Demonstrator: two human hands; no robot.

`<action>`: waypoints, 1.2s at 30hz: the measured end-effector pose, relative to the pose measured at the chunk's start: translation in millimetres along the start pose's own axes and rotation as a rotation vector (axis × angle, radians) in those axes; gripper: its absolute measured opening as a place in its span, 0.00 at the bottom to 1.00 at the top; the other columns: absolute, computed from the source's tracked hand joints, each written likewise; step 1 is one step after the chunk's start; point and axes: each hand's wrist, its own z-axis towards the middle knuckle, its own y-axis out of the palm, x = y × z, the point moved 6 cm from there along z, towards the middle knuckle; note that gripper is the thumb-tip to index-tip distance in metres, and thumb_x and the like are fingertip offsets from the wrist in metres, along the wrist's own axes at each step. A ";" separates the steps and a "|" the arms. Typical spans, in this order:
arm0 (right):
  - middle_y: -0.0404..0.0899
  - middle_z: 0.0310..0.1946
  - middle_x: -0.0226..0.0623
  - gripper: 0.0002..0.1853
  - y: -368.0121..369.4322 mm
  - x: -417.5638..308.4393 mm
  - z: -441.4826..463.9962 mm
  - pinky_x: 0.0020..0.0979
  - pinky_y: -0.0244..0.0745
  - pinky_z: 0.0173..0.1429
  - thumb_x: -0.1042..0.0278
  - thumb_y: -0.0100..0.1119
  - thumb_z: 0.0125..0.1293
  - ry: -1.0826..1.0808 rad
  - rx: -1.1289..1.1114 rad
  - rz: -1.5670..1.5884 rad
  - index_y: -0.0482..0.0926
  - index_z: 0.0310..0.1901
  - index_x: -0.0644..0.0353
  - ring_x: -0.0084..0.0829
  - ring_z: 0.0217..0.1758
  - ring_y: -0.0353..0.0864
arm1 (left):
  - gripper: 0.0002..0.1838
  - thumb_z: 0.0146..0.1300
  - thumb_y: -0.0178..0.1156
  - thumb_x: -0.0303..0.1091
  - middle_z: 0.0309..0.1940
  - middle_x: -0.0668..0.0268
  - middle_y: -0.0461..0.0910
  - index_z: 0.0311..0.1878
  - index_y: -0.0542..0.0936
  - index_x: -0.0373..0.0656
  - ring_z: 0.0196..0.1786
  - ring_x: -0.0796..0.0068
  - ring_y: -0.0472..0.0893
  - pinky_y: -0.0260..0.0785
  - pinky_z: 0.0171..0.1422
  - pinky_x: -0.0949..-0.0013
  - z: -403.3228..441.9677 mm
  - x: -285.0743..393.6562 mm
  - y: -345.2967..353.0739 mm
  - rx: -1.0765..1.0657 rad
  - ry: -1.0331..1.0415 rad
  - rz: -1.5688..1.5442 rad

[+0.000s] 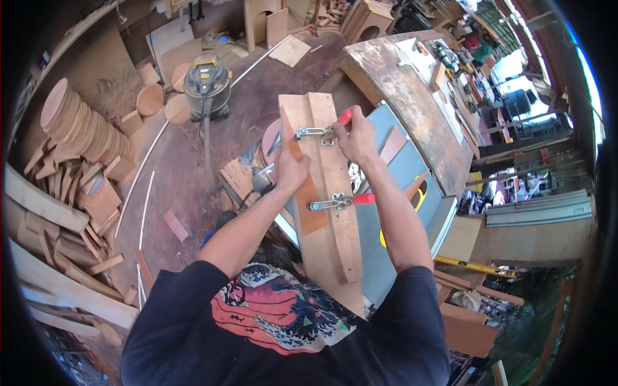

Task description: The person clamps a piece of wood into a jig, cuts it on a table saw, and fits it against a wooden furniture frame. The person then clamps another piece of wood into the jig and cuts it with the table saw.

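A long wooden jig [341, 241] lies across a blue-grey metal work surface [396, 186] in front of me. Two toggle clamps with red handles are fixed on it: an upper clamp [312, 132] and a lower clamp [338, 202]. Under the clamps' tips sits a reddish-brown wood piece [313, 209] along the jig's left side. My left hand [293, 172] is closed around the left edge of that piece, fingers partly hidden. At the upper clamp, my right hand [358, 138] has its fingers closed on the red handle, whose end shows above them.
A shop vacuum [207, 83] stands on the floor ahead left. Stacked wooden discs [84, 122] and offcuts fill the left side. A worn workbench [412, 96] with tools adjoins at the right. A yellow level [476, 266] lies at lower right.
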 end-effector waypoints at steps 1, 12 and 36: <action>0.82 0.30 0.45 0.14 -1.8 1.7 -0.3 0.40 0.78 0.43 0.67 0.66 0.66 0.031 -0.044 -0.033 0.73 0.45 0.63 0.43 0.35 0.85 | 0.52 0.53 0.66 0.27 0.66 0.39 0.70 0.80 0.49 0.36 0.70 0.42 0.70 0.62 0.76 0.53 -3.0 6.4 -4.5 0.010 0.038 0.023; 0.88 0.40 0.41 0.16 -140.3 88.4 -166.6 0.30 0.79 0.50 0.67 0.63 0.68 0.544 0.521 0.143 0.81 0.53 0.68 0.28 0.42 0.86 | 0.45 0.54 0.66 0.29 0.70 0.40 0.66 0.75 0.58 0.29 0.74 0.44 0.66 0.53 0.81 0.57 3.5 -13.5 2.9 -0.045 0.152 -0.066; 0.77 0.61 0.61 0.35 -43.1 86.9 -172.0 0.45 0.68 0.71 0.54 0.62 0.68 0.653 0.430 0.111 0.69 0.67 0.73 0.53 0.67 0.76 | 0.34 0.62 0.62 0.29 0.62 0.52 0.75 0.70 0.64 0.30 0.62 0.61 0.77 0.69 0.66 0.61 8.6 -25.4 8.5 -0.196 0.053 -0.117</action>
